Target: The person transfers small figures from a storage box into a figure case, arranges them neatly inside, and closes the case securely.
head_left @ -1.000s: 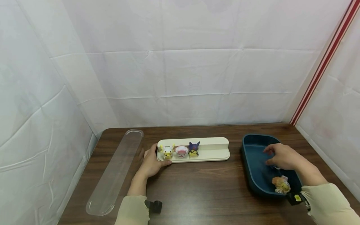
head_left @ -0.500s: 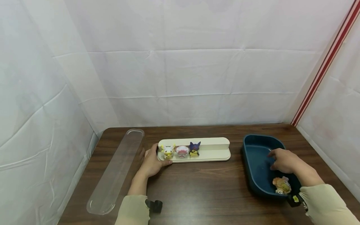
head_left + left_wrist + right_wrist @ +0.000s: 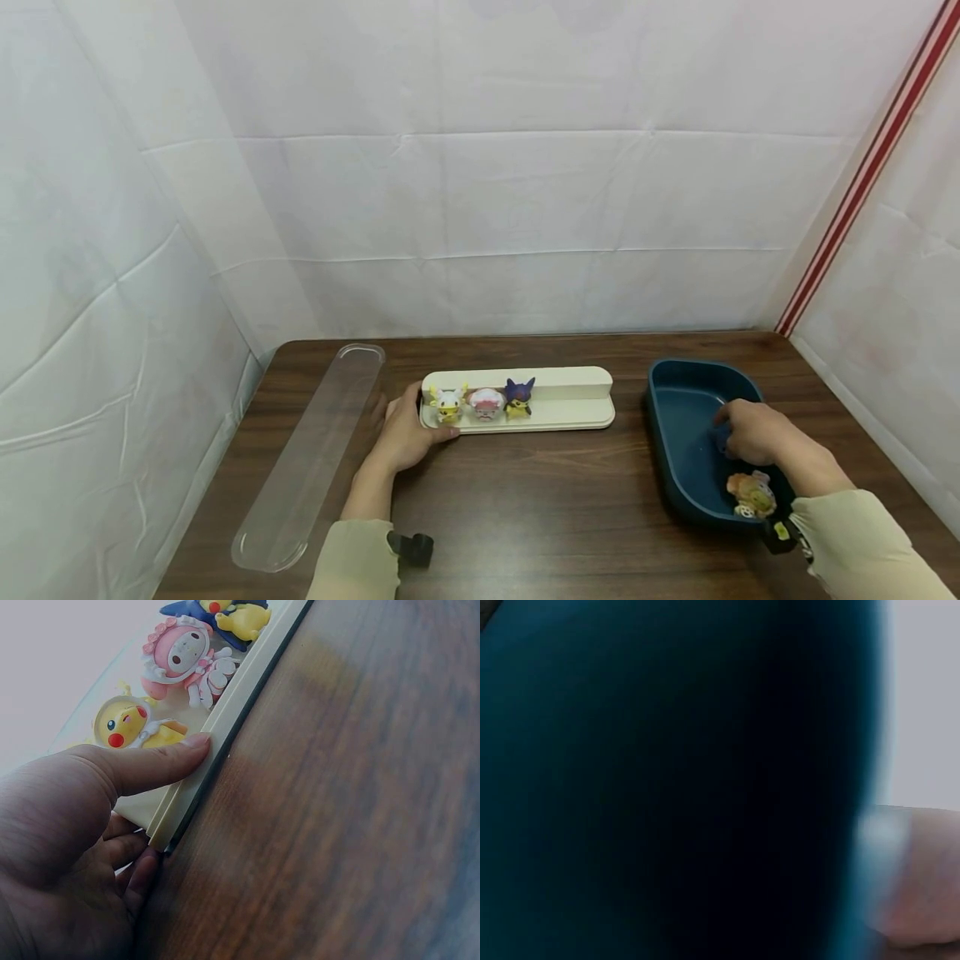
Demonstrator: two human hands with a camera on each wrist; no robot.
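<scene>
Left hand [image 3: 401, 435] grips left end of cream tray [image 3: 570, 410] on worktop [image 3: 540, 500] — thumb on front rim, fingers curled under end. Three figurines on tray: yellow-white one [image 3: 447, 405], pink one [image 3: 486, 404], dark blue one [image 3: 517, 397]. Right hand [image 3: 753, 432] inside dark blue bin [image 3: 678, 392], fingers curled over small blue object [image 3: 721, 437] — grip itself hidden, cannot tell. Orange figurine [image 3: 750, 493] in bin near wrist. Clear lid [image 3: 311, 458] well left.
</scene>
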